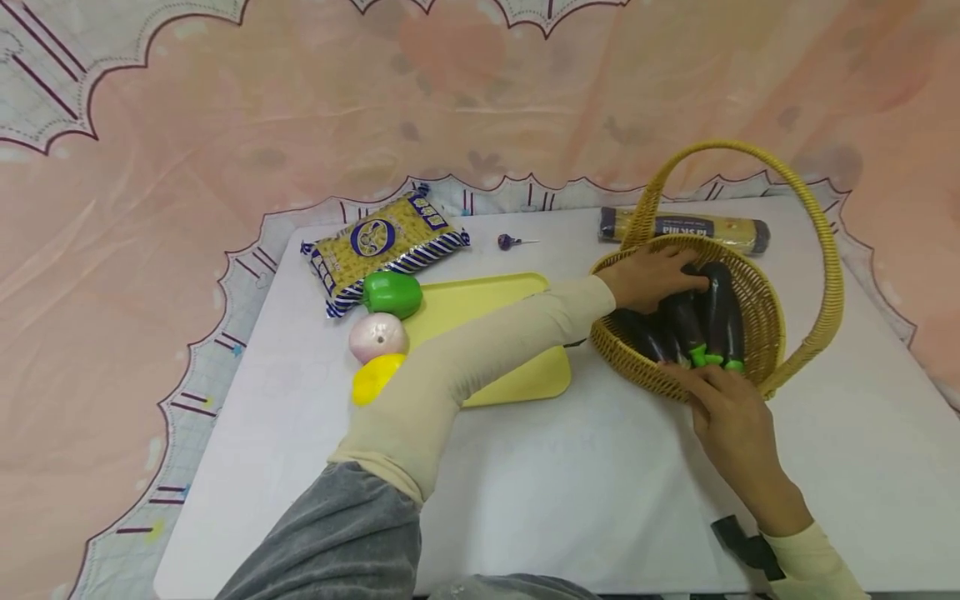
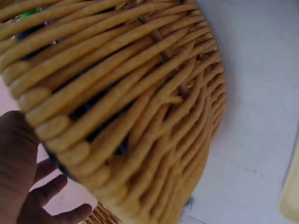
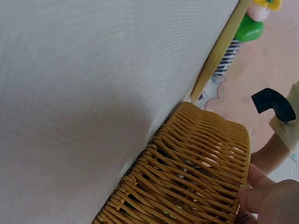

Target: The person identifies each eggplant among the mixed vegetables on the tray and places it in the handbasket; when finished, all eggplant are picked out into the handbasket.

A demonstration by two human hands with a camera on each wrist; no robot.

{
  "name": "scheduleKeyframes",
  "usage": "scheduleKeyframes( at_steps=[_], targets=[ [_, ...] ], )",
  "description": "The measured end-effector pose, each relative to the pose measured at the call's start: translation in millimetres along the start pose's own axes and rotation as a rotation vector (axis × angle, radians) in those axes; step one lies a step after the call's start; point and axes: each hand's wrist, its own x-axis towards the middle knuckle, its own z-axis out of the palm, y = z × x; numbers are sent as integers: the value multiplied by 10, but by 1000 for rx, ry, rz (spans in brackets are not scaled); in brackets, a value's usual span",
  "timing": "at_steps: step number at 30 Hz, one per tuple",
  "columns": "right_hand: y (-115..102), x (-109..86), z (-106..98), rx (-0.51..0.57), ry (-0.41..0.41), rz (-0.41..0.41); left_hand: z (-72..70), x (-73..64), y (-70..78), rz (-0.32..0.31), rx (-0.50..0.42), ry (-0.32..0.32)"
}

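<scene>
A yellow wicker basket (image 1: 767,304) with a tall hoop handle holds several dark eggplants (image 1: 718,304) with green stem ends. My left hand (image 1: 645,279) reaches over the basket's left rim, above the eggplants. In the left wrist view, the fingers of my left hand (image 2: 51,191) spread apart past the rim, and the woven side hides part of the basket's inside. My right hand (image 1: 738,421) grips the near rim beside the green stem ends. The right wrist view shows fingers of my right hand (image 3: 266,196) at the woven rim.
Left of the basket lies a yellow tray (image 1: 517,383). Along its left side are a green bell pepper (image 1: 392,294), a pinkish round item (image 1: 378,338) and a yellow item (image 1: 375,379). Behind are a pasta bag (image 1: 386,242), a lollipop (image 1: 506,242) and a long pasta packet (image 1: 735,235).
</scene>
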Motion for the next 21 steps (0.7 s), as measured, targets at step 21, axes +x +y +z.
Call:
scheduleKeyframes(
  at_steps=[21],
  targets=[
    [5, -1, 12, 26, 22, 9, 146, -662, -307, 14, -184, 37]
  ],
)
